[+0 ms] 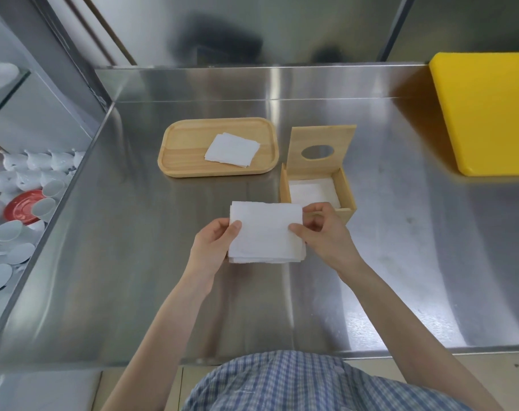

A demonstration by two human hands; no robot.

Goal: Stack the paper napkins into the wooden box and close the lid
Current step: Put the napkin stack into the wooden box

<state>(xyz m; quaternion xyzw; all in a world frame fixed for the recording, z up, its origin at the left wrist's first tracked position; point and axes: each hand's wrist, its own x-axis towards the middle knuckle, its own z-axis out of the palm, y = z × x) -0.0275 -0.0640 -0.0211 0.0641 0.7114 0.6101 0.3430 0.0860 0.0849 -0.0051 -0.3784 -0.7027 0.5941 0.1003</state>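
Observation:
A small stack of white paper napkins [265, 232] is held above the steel counter, in front of the wooden box. My left hand [215, 243] grips its left edge and my right hand [323, 229] pinches its right edge. The wooden box [348, 191] stands just beyond my right hand with white napkins inside. Its lid [322, 149], with an oval hole, stands raised at the back. More napkins [231, 154] lie on a wooden tray [181, 152] to the left of the box.
A yellow cutting board [486, 114] lies at the far right of the steel counter [133, 262]. Left of the counter, a lower bin holds several white cups, spoons and a red saucer [22, 206]. A steel wall rises behind.

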